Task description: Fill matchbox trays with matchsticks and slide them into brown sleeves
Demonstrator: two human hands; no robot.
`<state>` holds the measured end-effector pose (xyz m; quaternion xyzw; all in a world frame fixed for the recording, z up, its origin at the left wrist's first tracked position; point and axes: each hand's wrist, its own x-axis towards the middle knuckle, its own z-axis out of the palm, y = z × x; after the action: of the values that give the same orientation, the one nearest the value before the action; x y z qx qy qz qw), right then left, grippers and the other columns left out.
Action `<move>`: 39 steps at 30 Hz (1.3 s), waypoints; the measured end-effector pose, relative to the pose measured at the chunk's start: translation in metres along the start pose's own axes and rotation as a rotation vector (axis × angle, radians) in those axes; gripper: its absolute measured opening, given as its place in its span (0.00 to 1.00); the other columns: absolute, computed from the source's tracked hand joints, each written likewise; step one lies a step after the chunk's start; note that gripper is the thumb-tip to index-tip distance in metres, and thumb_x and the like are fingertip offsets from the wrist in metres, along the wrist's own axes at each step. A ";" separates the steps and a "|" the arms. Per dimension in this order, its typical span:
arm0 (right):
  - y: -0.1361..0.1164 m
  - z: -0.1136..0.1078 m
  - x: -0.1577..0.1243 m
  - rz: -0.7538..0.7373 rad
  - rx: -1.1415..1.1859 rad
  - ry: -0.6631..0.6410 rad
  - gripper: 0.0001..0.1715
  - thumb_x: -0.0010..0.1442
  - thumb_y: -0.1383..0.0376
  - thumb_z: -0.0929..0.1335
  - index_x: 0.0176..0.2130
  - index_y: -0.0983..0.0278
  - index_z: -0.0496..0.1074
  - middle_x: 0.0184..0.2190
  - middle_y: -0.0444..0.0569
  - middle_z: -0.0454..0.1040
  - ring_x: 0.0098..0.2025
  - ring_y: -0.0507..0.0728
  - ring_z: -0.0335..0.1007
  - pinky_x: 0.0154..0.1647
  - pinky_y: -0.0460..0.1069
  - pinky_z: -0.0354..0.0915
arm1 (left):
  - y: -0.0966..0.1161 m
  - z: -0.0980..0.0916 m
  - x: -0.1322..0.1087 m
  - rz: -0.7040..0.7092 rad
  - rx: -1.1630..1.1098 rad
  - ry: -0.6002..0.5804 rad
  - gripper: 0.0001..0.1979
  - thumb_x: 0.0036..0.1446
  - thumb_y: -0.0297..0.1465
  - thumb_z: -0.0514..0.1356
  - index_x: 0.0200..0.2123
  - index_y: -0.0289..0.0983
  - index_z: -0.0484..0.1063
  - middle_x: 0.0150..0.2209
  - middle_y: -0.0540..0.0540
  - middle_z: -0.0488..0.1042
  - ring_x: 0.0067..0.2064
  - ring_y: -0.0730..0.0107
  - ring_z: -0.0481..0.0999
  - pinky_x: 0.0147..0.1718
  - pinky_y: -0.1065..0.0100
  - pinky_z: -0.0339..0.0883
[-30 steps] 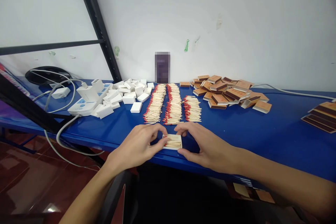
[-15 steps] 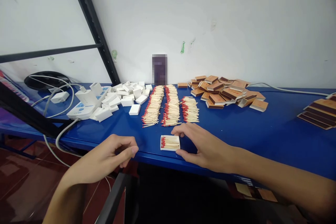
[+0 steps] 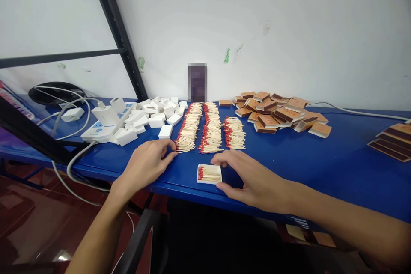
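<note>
- Tray, white and shallow [image 3: 209, 182], sits at the clock's centre, flat on the blue tabletop [image 3: 305, 167], with loose matches [image 3: 210, 174] inside, red heads towards nine!
- Over at three, the right hand [image 3: 239, 175] curves round its end, thumb and fingers apart; whether it grips, I can't tell.
- Left hand [image 3: 146, 162] at ten, fingers curled, thumb and forefinger close together by the left row [image 3: 189, 128]; any match pinched there? Can't tell.
- That row runs at eleven, the middle row [image 3: 212, 128] at twelve, the short row [image 3: 236, 133] at one.
- Between ten and eleven, heaped white boxes [image 3: 157, 111], contents hidden.
- Between one and two, piled orange matchbox sleeves [image 3: 278, 111], insides too small to judge.
</note>
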<state>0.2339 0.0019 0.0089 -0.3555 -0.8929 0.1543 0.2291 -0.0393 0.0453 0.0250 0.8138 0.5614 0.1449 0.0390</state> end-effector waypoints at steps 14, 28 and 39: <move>0.001 0.003 -0.001 -0.020 -0.007 0.043 0.20 0.62 0.65 0.68 0.52 0.60 0.63 0.49 0.52 0.74 0.49 0.60 0.71 0.48 0.56 0.70 | 0.035 -0.005 -0.018 0.247 -0.232 -0.075 0.09 0.65 0.37 0.56 0.35 0.41 0.73 0.24 0.55 0.65 0.26 0.73 0.64 0.32 0.69 0.56; -0.004 -0.002 0.000 0.028 0.012 0.007 0.20 0.61 0.64 0.68 0.53 0.60 0.64 0.50 0.54 0.74 0.51 0.62 0.71 0.50 0.58 0.71 | 0.000 0.008 0.009 0.034 -0.104 0.205 0.12 0.60 0.40 0.58 0.38 0.38 0.75 0.19 0.55 0.62 0.22 0.71 0.64 0.26 0.69 0.53; -0.002 -0.001 0.000 0.022 0.002 -0.005 0.20 0.63 0.64 0.67 0.53 0.61 0.63 0.51 0.55 0.73 0.52 0.62 0.70 0.51 0.59 0.70 | -0.002 0.013 0.009 0.044 0.024 0.216 0.09 0.62 0.36 0.56 0.36 0.38 0.74 0.23 0.53 0.66 0.24 0.71 0.65 0.26 0.69 0.51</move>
<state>0.2329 0.0009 0.0107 -0.3648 -0.8894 0.1585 0.2252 -0.0343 0.0553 0.0144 0.8060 0.5460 0.2261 -0.0346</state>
